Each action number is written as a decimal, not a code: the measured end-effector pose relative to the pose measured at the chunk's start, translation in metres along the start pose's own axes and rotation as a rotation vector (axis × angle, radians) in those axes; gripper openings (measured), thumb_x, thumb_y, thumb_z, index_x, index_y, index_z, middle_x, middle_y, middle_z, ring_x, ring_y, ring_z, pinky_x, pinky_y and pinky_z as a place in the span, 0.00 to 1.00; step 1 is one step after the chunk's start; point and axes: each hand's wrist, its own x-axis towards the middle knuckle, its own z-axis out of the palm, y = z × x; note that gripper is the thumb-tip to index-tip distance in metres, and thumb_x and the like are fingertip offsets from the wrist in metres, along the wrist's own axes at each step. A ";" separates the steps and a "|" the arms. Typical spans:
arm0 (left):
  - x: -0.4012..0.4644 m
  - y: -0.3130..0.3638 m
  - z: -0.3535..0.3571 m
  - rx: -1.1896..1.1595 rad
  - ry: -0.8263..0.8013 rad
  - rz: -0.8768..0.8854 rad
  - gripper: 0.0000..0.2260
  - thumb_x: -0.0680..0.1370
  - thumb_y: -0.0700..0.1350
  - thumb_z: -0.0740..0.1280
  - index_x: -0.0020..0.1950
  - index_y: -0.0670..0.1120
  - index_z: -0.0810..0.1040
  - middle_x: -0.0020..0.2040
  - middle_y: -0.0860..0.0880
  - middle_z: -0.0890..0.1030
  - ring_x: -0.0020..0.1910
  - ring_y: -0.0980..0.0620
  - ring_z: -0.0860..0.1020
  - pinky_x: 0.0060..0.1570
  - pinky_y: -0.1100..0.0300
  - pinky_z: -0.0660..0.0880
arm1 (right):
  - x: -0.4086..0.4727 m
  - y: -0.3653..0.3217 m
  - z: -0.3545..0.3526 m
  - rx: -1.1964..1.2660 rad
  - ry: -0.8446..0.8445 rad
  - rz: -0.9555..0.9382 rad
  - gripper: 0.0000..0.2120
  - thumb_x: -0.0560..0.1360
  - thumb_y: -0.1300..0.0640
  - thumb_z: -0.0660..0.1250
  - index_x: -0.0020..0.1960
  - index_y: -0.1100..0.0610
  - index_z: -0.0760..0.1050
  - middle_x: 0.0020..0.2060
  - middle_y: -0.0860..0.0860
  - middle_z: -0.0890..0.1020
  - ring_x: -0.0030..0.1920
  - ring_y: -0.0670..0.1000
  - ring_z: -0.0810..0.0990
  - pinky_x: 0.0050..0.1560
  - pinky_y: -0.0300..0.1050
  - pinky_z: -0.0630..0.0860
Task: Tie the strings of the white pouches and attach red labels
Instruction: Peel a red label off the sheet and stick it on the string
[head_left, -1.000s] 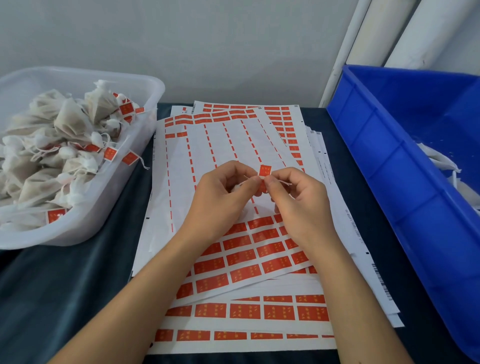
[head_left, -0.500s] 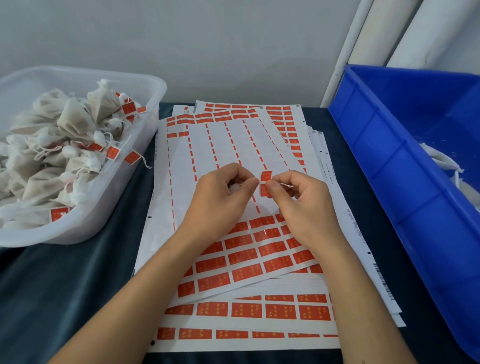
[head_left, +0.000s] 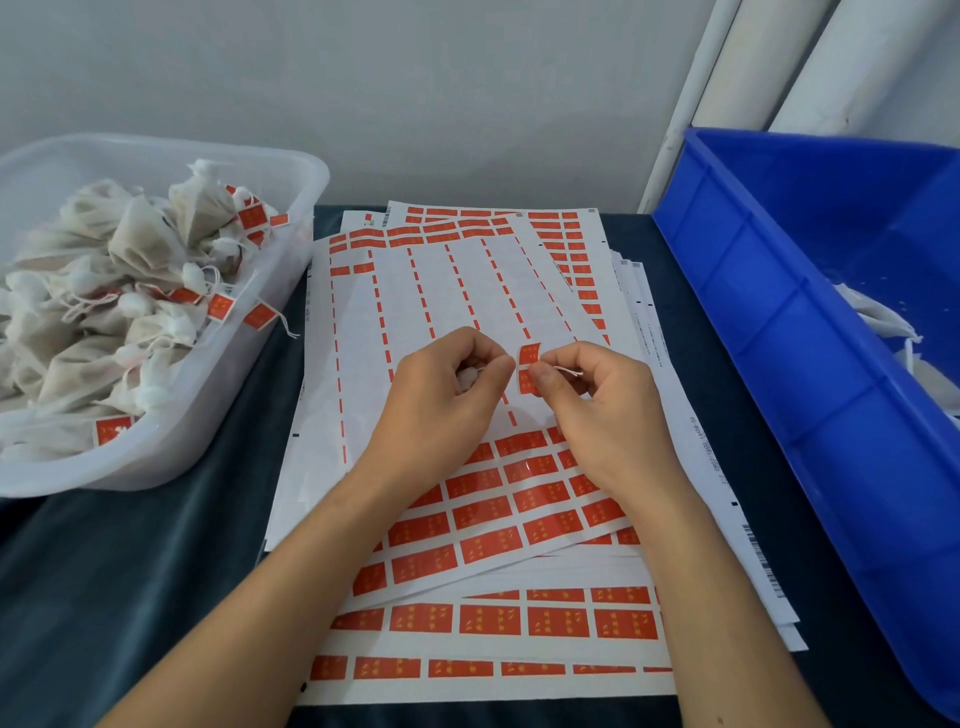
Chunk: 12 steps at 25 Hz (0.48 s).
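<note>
Change: Since half a second ago, the red label (head_left: 529, 368) has been bent further around the string (head_left: 567, 371); both hands are kept close together over the sheets.
Left hand (head_left: 447, 395): fingers curled, a small white pouch (head_left: 466, 378) is gripped inside them, mostly hidden.
Right hand (head_left: 602, 410): thumb and forefinger are pinched on the string and label, the string's end sticking out to the right.
Red label: held just between the two hands, above the label sheets (head_left: 483, 525), folded over the string.
Label sheets: stacked on the dark bench (head_left: 130, 582), upper rows peeled, lower rows full.
Clear tub (head_left: 171, 441): set at the left, filled with finished pouches (head_left: 140, 249) bearing red labels.
Blue bin (head_left: 810, 332): set at the right, white material seen inside.
</note>
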 end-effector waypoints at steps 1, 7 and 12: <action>0.000 0.000 0.000 -0.006 0.005 0.003 0.09 0.83 0.48 0.68 0.44 0.59 0.77 0.41 0.61 0.80 0.48 0.66 0.77 0.41 0.78 0.72 | 0.000 0.000 0.000 -0.004 0.001 -0.002 0.04 0.80 0.45 0.68 0.53 0.42 0.80 0.45 0.32 0.80 0.49 0.25 0.75 0.38 0.17 0.68; 0.000 0.000 -0.003 -0.041 0.019 0.011 0.06 0.81 0.49 0.70 0.45 0.58 0.78 0.41 0.60 0.81 0.46 0.64 0.78 0.41 0.75 0.74 | -0.002 -0.002 -0.002 -0.002 -0.023 -0.007 0.05 0.81 0.45 0.67 0.54 0.41 0.81 0.46 0.32 0.82 0.50 0.33 0.79 0.42 0.24 0.71; 0.002 -0.002 -0.003 -0.028 -0.035 -0.019 0.07 0.82 0.50 0.68 0.45 0.59 0.79 0.37 0.60 0.80 0.42 0.62 0.78 0.37 0.72 0.76 | -0.003 -0.004 -0.004 0.006 -0.012 0.005 0.08 0.81 0.46 0.66 0.54 0.43 0.83 0.39 0.33 0.81 0.44 0.34 0.80 0.46 0.32 0.76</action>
